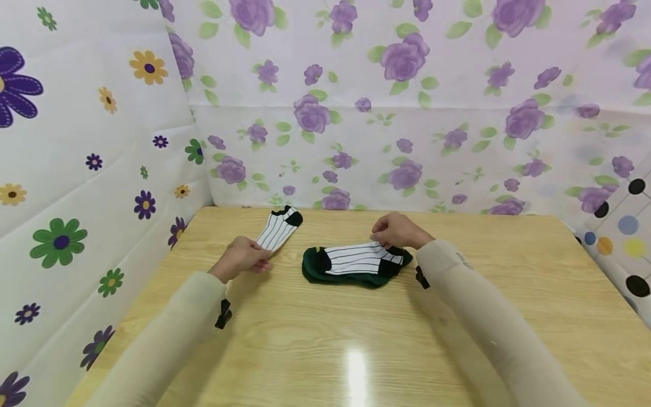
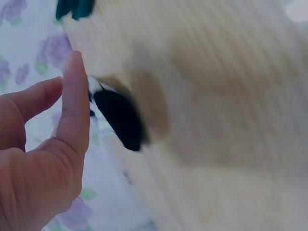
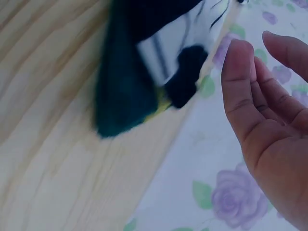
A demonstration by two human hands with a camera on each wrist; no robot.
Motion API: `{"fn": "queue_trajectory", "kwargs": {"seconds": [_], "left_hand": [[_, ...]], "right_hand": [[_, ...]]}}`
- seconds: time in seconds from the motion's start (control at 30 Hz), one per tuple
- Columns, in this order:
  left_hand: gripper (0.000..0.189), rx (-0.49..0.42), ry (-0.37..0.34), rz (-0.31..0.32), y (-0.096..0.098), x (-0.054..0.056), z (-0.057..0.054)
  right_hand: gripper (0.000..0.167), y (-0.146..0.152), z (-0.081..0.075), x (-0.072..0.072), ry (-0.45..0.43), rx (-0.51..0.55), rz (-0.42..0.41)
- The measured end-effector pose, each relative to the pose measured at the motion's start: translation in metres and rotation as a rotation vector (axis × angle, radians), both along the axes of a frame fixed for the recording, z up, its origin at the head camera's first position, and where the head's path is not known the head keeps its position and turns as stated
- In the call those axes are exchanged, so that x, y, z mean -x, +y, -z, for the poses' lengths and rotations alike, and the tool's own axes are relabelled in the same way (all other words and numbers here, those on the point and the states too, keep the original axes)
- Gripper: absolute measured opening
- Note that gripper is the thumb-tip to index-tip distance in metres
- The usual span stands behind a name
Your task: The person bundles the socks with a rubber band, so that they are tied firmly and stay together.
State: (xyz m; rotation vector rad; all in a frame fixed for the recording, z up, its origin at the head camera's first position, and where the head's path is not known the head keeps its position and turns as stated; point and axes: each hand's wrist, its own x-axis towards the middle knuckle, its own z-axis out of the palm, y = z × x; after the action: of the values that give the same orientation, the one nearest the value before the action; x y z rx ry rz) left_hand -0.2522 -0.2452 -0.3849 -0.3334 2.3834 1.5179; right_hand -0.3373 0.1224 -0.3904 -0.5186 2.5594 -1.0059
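1. While both arms reach over the far part of the table point(image 1: 285, 345), the left hand point(image 1: 243, 257) pinches the near end of a loose sock point(image 1: 277, 232), thumb and fingertips close together.
2. This loose sock, white with thin dark stripes and black patches, slants from the hand towards the far right; its far end comes up to the table's far edge.
3. To the right, a top sock point(image 1: 353, 259) of the same pattern lies lengthwise, left to right, over dark green socks point(image 1: 308, 268), whose rims show past its left, near and right sides.
4. The right hand point(image 1: 399, 229) is just above the far right part of that pile, fingers softly bent, with a gap between thumb and forefinger and nothing held in it, as the right wrist view shows.
5. Between the loose sock and the pile runs a strip of wood, narrower than the pile is long.
6. Wide wood stretches to the near side, bearing a bright glare point(image 1: 357, 373), and also to the right of the pile; the left side has less room.
7. A rose-printed cloth point(image 1: 315, 164) rises along the far edge, a daisy-printed cloth point(image 1: 117, 226) along the left edge, and a dotted cloth point(image 1: 615, 249) at the right.
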Motion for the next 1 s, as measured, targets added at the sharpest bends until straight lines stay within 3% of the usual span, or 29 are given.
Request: {"fn": "queue_trajectory", "kwargs": {"seconds": [0.13,0.3,0.53,0.7,0.83,1.0], "left_hand": [[0.033,-0.081,-0.024,-0.069,-0.012,0.0,0.005],[0.041,-0.101,-0.058,-0.149,-0.021,0.0,0.012],[0.044,-0.214,-0.078,-0.221,-0.022,0.003,0.025],[0.041,-0.198,-0.072,-0.272,-0.019,0.006,0.029],[0.034,-0.183,-0.06,-0.251,-0.021,0.005,0.031],[0.029,-0.171,-0.025,-0.128,-0.025,0.002,0.032]], "right_hand": [[0.021,-0.009,0.0,-0.002,0.006,0.037,-0.006],[0.021,-0.024,0.003,-0.002,-0.028,0.061,0.001],[0.02,-0.042,0.008,0.0,-0.041,0.08,-0.01],[0.019,-0.047,0.009,0.001,-0.049,0.077,-0.001],[0.019,-0.048,0.007,0.002,-0.043,0.066,-0.011],[0.022,-0.05,0.003,0.004,-0.011,0.04,-0.036]]}}
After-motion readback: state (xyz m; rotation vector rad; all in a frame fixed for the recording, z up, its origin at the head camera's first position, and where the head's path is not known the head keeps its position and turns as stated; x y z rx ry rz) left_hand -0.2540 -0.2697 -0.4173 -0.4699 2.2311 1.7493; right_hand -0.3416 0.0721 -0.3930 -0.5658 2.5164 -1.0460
